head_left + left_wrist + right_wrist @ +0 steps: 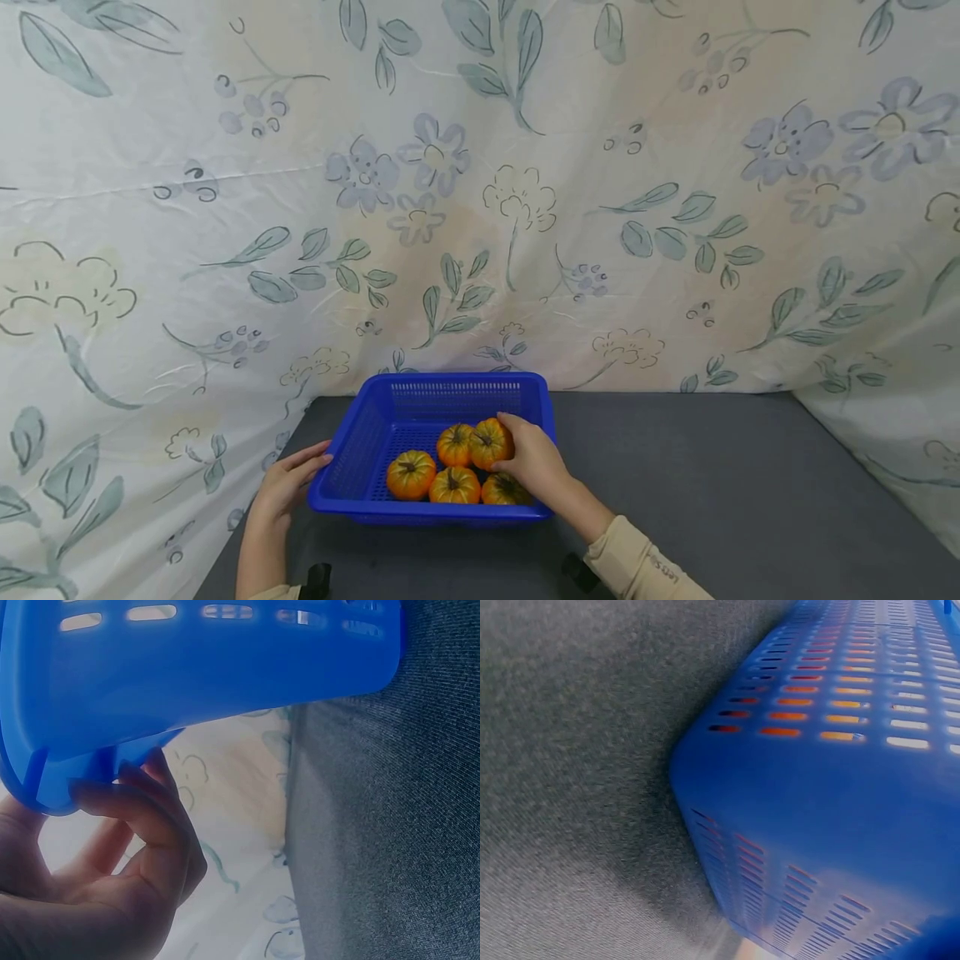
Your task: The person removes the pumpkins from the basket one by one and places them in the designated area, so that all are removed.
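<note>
A blue plastic basket point(442, 508) with slotted walls holds several small orange pumpkins with green-brown stems. My left hand point(283, 487) is at the basket's left rim. In the left wrist view its fingers point(142, 817) curl up under the lip of that rim. My right hand point(536, 458) reaches over the right wall and grips one pumpkin point(489, 443), thumb low and fingers over its far side. Around it lie another pumpkin point(454, 445), one at the left point(411, 476) and one at the front point(454, 486). The right wrist view shows only the basket's outer wall point(802, 787), the right hand hidden.
The basket stands on a dark grey cloth-covered table point(712, 483), near its left back part. A pale curtain point(570, 325) with leaf and flower prints hangs behind the table and along both sides.
</note>
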Motion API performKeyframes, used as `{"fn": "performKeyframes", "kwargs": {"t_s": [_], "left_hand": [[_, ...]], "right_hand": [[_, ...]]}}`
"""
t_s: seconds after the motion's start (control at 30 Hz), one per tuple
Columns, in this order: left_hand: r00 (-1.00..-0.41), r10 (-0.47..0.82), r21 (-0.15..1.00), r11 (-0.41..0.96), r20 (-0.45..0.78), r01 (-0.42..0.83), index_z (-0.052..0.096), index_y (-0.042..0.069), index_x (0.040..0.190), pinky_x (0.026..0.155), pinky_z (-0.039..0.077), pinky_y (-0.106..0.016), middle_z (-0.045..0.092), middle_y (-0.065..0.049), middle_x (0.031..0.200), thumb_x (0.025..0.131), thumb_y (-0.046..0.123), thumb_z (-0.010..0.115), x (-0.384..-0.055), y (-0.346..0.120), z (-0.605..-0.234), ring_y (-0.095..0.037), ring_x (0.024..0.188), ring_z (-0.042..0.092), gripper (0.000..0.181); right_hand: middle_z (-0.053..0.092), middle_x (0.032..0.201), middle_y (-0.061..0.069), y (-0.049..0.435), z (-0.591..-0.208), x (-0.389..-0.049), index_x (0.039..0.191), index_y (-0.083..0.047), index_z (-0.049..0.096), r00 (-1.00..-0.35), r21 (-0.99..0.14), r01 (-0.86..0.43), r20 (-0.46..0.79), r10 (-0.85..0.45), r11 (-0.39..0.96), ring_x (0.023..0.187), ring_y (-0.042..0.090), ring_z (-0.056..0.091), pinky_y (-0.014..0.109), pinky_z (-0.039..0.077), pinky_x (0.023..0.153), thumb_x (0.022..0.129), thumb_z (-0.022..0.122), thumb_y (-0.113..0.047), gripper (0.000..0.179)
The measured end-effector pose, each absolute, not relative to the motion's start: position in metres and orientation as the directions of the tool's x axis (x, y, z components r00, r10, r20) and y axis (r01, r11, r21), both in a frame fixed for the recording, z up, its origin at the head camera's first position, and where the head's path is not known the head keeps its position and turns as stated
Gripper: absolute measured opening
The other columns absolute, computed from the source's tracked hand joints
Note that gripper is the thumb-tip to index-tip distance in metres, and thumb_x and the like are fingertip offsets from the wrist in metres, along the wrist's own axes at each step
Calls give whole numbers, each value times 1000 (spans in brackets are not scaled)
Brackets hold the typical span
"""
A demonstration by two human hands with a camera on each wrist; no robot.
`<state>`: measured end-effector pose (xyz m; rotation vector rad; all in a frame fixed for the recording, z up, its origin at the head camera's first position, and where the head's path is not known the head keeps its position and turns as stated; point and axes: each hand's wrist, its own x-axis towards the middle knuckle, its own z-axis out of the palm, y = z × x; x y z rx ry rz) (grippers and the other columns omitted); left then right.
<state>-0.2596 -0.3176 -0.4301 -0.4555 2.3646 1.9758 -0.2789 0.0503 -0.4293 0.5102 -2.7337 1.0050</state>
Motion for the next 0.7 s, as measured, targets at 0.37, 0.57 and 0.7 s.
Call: {"fn": "performKeyframes", "kwargs": {"t_s": [0.37,0.57,0.7], "left_hand": [[-956,-214,958,159,-202,-238,55,4,137,75,54,-23,69,13,101,85,29,76,-259,-319,-430,-3,84,66,61],[-953,-219,955,166,-207,-246,56,5,137,75,54,-24,68,14,101,86,29,75,-259,-319,-430,-2,84,65,60],[-954,-218,955,168,-204,-243,52,3,140,75,53,-23,69,11,105,86,29,75,-259,-318,-430,-2,84,65,63]], "right_hand": [[59,133,20,45,-430,-281,136,3,52,-925,-588,-378,260,-276,715,117,36,61,49,51,95,73,85,-14,72],[62,129,19,45,-432,-282,135,3,53,-926,-581,-375,268,-266,722,111,34,64,46,54,90,72,87,-17,74],[62,129,19,45,-432,-282,136,2,53,-930,-612,-367,268,-253,701,110,34,64,46,55,88,71,87,-17,75]]}}
